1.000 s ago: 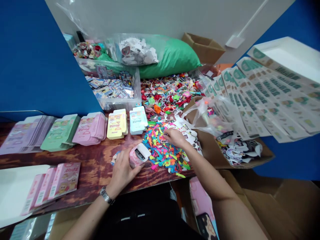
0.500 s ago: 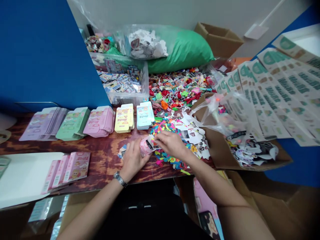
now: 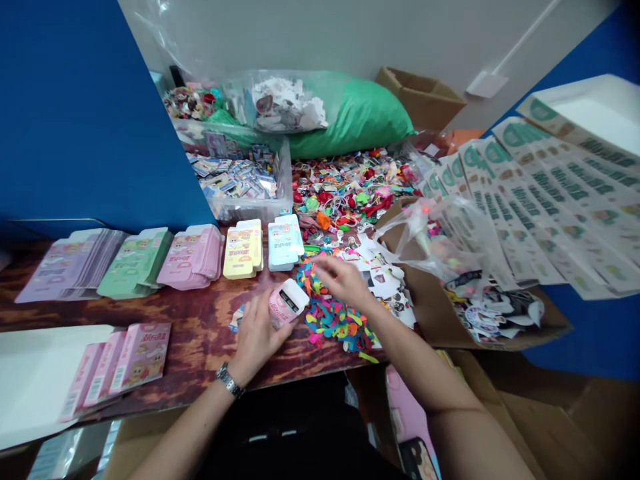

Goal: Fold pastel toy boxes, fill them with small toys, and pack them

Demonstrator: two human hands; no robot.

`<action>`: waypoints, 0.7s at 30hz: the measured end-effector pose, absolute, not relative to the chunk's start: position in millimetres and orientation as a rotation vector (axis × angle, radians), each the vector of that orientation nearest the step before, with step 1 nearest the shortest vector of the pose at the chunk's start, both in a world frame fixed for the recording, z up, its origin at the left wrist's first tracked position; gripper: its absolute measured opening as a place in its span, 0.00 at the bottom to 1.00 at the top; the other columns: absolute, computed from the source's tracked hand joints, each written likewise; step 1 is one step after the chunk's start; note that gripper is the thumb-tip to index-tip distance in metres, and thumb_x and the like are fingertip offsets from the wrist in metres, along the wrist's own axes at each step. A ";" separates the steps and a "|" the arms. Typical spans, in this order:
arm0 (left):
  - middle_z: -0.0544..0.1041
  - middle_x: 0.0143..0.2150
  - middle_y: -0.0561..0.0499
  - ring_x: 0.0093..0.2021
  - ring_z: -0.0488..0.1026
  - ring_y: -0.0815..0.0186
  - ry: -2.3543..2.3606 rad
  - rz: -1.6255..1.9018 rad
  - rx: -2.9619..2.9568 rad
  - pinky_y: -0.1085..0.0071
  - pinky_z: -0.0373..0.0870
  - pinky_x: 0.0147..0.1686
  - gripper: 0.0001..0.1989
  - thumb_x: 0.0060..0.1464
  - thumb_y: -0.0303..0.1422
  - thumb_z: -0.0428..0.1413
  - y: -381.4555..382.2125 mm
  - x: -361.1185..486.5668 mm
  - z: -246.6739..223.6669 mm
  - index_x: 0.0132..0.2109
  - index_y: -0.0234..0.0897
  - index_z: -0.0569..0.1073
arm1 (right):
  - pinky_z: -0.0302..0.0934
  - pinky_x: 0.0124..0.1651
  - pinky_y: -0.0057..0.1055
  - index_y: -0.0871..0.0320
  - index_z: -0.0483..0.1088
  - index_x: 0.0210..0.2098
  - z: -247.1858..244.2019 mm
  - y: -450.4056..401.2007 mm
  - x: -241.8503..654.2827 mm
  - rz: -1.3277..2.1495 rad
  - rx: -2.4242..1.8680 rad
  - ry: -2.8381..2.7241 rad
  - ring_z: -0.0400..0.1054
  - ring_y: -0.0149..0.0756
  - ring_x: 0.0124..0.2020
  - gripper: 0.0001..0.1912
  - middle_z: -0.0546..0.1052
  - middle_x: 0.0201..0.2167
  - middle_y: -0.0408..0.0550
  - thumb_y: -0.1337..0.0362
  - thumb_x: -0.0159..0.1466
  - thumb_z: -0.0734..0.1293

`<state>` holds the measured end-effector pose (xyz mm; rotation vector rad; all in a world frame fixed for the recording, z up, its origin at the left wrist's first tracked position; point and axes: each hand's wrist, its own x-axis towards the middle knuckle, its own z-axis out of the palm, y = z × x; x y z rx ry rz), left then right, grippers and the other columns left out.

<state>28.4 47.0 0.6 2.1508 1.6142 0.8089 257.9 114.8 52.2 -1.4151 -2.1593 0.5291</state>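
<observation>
A small pink printed carton (image 3: pixel 283 308) with a dark panel is in my left hand (image 3: pixel 257 337), which wears a metal watch. The carton's white end faces right; I cannot tell whether its flap is fully closed. Just right of it, my right hand (image 3: pixel 343 283) hovers over a heap of small bright rubbery pieces (image 3: pixel 333 323), its fingers loosely apart and nothing visible in them. Small printed cards (image 3: pixel 236 319) lie partly hidden behind my left hand. White paper cutouts (image 3: pixel 387 280) spread beyond the heap.
Flat carton stacks line the table: purple (image 3: pixel 65 267), green (image 3: pixel 133 263), pink (image 3: pixel 190 257), yellow (image 3: pixel 243 250), blue (image 3: pixel 284 243). Pink boxes (image 3: pixel 143 353) stand by a white tray (image 3: pixel 35 373). Behind are a card bin (image 3: pixel 250 212) and trinkets (image 3: pixel 345 183); a cardboard box (image 3: pixel 435 313) stands right.
My right hand has let go of the carton's end and moved up and right over the coloured pieces. The carton's white end now shows. The view has shifted slightly.
</observation>
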 end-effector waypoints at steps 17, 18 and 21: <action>0.72 0.48 0.41 0.46 0.71 0.53 1.597 0.788 2.118 0.59 0.69 0.45 0.35 0.50 0.46 0.61 46.8 26.5 -0.7 0.61 0.35 0.61 | 0.60 0.48 0.30 0.55 0.71 0.48 13.6 209.2 317.2 0.196 -2.132 -2.329 0.67 0.39 0.49 0.13 0.75 0.46 0.51 0.63 0.68 0.59; 0.72 0.47 0.41 0.46 0.71 0.53 1.594 0.794 2.122 0.59 0.69 0.45 0.35 0.50 0.46 0.61 47.0 26.8 -0.4 0.61 0.35 0.61 | 0.60 0.48 0.29 0.54 0.71 0.49 15.3 209.8 317.6 0.196 -2.138 -2.330 0.68 0.38 0.48 0.14 0.75 0.46 0.50 0.63 0.68 0.58; 0.72 0.48 0.41 0.47 0.71 0.53 1.592 0.812 2.132 0.59 0.69 0.45 0.35 0.51 0.46 0.60 47.2 26.5 0.1 0.61 0.35 0.61 | 0.61 0.47 0.31 0.51 0.69 0.52 17.6 210.5 318.0 0.171 -2.184 -2.318 0.66 0.41 0.52 0.15 0.73 0.49 0.51 0.60 0.68 0.60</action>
